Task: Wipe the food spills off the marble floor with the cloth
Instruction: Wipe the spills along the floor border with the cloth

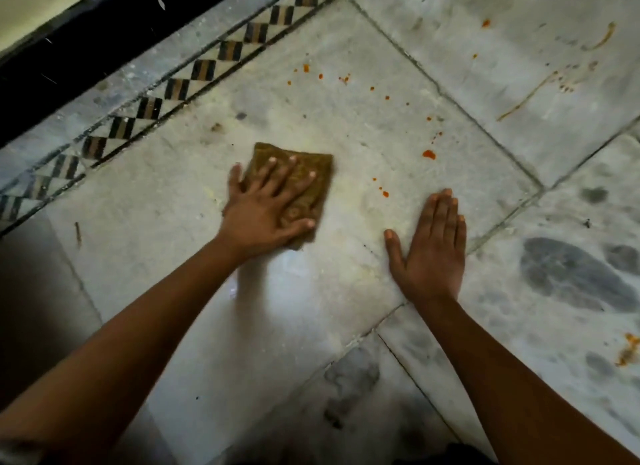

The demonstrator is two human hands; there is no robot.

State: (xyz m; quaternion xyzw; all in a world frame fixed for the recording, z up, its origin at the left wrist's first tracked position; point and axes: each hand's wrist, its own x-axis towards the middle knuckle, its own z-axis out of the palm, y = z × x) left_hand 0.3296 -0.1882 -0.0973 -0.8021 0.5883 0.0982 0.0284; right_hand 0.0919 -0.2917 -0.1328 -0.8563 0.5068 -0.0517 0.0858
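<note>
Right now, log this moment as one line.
left hand flat on cloth | right hand flat on bare floor | orange spots unwiped beyond cloth

Left hand (266, 211) is pressing flat, fingers spread, on the folded brown cloth (304, 173). Right hand (433, 253) is lying palm-down on the pale marble floor (346, 125). Orange-red food spatters (428, 154) are dotting the tile toward one o'clock of the cloth.
</note>
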